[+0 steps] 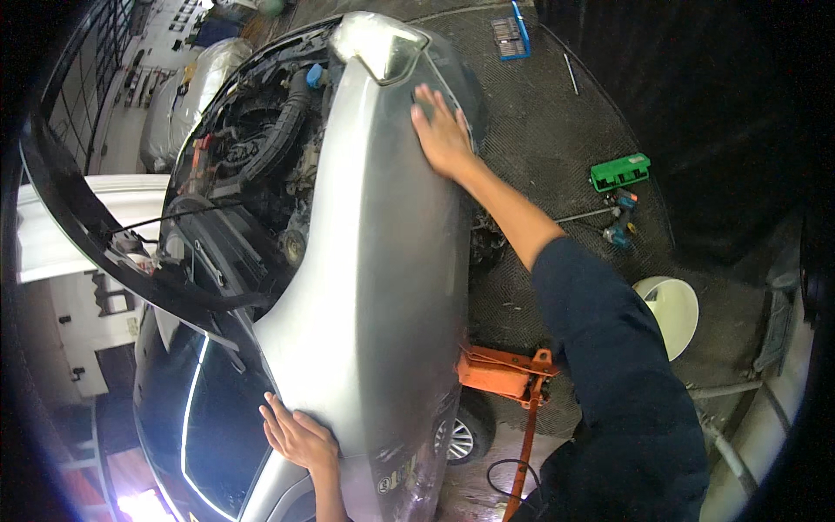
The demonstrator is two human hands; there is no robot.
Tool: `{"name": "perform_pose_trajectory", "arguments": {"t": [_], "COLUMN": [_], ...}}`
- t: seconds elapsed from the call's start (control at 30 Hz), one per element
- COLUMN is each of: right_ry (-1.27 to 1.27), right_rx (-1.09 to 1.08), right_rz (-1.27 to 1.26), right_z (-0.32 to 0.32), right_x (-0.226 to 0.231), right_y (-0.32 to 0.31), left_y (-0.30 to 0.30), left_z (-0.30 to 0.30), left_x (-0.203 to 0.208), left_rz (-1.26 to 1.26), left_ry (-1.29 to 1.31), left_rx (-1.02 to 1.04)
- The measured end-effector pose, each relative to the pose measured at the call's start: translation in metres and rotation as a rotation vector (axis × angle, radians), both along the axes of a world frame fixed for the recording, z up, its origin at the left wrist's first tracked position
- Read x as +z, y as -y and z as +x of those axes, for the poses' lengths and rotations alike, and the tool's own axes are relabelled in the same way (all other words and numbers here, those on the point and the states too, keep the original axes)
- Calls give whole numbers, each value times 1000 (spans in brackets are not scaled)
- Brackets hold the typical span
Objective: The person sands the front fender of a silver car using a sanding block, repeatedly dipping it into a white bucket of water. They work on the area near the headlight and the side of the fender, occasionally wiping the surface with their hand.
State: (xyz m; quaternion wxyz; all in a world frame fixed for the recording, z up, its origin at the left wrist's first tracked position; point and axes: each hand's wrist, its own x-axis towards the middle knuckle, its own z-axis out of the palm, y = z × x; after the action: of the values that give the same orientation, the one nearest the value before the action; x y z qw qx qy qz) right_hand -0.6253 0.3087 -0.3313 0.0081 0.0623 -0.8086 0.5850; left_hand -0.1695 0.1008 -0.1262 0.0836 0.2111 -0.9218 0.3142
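Observation:
A silver car fender [396, 261] runs through the middle of the view, its surface dull grey along the outer side. My right hand [444, 135] lies flat on it just behind the headlight [383, 48], fingers spread. Lower left, my left hand [300, 432] rests with outstretched fingers by the base of the windshield [204, 409]. Neither hand holds anything. The hood [96, 230] is raised, and the engine bay [252, 148] lies exposed to the left of the fender.
An orange floor jack [496, 372] stands beside the car near a wheel [461, 439]. On the floor to the right are a white bucket [678, 313], a green case [619, 172], a cordless power tool [619, 228] and a blue tool set [511, 36]. Clear plastic film [417, 478] covers the door area.

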Motion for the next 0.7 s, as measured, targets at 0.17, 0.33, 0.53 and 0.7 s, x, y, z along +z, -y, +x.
{"name": "perform_pose_trajectory", "arguments": {"t": [0.17, 0.33, 0.53, 0.7], "right_ry": [-353, -5, 958, 871], "right_rx": [33, 365, -489, -866], "right_rz": [-128, -491, -300, -700], "right_z": [82, 304, 514, 581], "right_x": [20, -42, -240, -364], "right_y": [59, -92, -335, -501], "left_y": [9, 22, -33, -314], "left_z": [8, 4, -3, -44], "left_x": [-1, -12, -65, -293], "left_rz": [-6, -59, 222, 1033], "left_ry": [-23, -79, -456, 680], "left_rx": [14, -64, -439, -659]}}
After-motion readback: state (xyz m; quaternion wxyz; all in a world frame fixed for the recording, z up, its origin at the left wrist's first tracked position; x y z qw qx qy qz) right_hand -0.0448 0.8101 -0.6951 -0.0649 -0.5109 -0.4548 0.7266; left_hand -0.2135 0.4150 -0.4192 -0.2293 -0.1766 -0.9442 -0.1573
